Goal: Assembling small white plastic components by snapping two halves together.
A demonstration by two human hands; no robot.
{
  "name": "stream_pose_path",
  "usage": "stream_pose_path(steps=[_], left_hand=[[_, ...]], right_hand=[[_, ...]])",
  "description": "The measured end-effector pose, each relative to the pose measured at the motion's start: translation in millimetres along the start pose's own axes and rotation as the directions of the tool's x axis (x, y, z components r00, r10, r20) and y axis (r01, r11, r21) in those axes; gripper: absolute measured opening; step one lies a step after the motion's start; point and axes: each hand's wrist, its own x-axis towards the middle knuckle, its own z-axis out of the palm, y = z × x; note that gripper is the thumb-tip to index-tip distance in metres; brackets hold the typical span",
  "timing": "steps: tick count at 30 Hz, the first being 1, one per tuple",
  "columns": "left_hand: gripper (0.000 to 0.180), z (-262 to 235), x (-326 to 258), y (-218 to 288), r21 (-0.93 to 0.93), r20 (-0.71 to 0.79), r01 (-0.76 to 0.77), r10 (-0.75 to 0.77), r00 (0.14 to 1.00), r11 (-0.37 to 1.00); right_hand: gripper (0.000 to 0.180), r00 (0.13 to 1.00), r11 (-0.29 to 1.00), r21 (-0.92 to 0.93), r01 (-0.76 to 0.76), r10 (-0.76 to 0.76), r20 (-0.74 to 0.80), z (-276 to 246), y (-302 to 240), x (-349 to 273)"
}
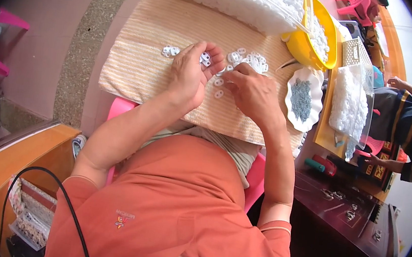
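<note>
My left hand (188,73) is cupped over the striped cloth, its fingers curled around a few small white two-holed pieces (205,58). To its left lies a short row of the same pieces (170,51). My right hand (252,90) is closed in a pinch just right of it; whatever its fingertips hold is hidden. Beyond its fingers a loose pile of white two-holed pieces (254,61) is spread out, with single ones (218,94) trailing nearer to me. A white scalloped dish (290,107) of small grey-blue bits stands right of my right hand.
A clear box (230,4) full of white pieces stands at the table's far edge, beside a yellow bowl (292,44) of more. On the right are another filled clear box (351,102), a white perforated basket (355,52) and a person in dark clothes (396,109).
</note>
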Motion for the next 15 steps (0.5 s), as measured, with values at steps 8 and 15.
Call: stream_pose_path(steps=[8, 15], left_hand=[[0.019, 3, -1, 3, 0.04, -0.063, 0.025, -0.022, 0.998, 0.999], [0.018, 3, -2, 2, 0.064, -0.009, 0.026, -0.026, 1.0, 0.998]], right_hand=[[0.017, 0.999, 0.993, -0.115, -0.013, 0.018, 0.045, 6, -2, 3], [0.014, 0.932, 0.968, 0.23, 0.098, -0.009, -0.361, -5, -10, 11]])
